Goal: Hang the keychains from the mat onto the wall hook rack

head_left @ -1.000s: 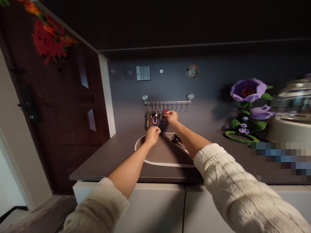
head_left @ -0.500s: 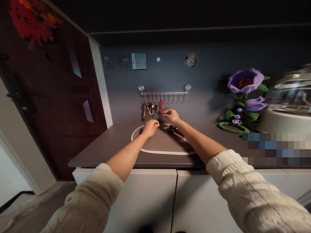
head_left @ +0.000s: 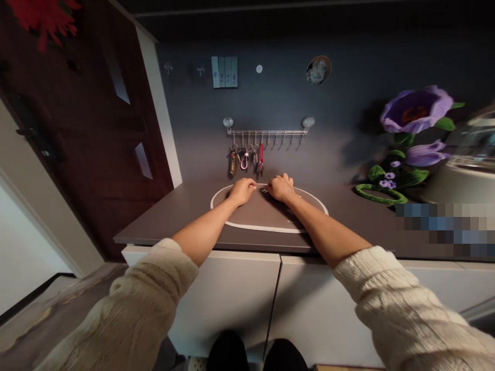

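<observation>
My left hand rests curled on the far rim of an oval dark mat with a white border on the countertop. My right hand lies knuckles up on the same mat, closed over a bunch of keys that is almost wholly hidden beneath it. Above both hands a metal hook rail is fixed to the grey wall. Several key bunches hang from its left hooks, among them a brown fob, a pink carabiner and a red tag.
A dark wooden door stands at the left. Purple artificial flowers and a pale pot stand on the counter at the right. White cabinet doors lie below the dark countertop. Light switches are on the wall above the rail.
My right hand left the red tag hanging on the rail and came down onto the keys on the mat. My left hand stayed by the mat's rim. The camera tilted down.
</observation>
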The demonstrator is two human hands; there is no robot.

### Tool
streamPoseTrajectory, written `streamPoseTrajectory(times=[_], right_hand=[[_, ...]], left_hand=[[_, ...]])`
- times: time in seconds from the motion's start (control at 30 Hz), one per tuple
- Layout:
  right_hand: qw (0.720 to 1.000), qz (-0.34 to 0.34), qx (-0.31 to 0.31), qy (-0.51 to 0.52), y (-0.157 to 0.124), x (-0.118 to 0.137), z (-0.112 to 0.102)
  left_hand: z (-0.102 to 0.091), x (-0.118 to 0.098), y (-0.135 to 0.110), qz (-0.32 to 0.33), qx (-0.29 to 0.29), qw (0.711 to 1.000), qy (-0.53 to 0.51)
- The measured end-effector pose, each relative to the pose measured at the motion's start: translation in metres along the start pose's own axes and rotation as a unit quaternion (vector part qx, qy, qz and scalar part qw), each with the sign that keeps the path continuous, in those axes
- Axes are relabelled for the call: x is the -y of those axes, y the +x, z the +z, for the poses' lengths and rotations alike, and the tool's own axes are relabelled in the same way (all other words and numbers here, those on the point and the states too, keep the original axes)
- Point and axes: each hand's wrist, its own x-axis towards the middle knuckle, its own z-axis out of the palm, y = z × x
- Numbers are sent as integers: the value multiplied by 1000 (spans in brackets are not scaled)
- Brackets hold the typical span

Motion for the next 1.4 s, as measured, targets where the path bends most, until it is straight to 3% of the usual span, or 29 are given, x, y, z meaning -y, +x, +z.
streamPoseTrajectory(times=[0.53,1.03,1.2,1.4], right_hand=[[998,-34,-1,52,2,1,9],[975,-53,-47,212,3,3,4],[945,-53,-65,317,11,2,11],[863,-44,-62,500,20,2,24]], left_hand=[[-3,-5,-2,-21,15,999,23],[-5,-10,0,-41,-9,994,-105],[-3,-9,2,-67,-31,981,-179],[-2,-11,4,-105,-50,959,-260]])
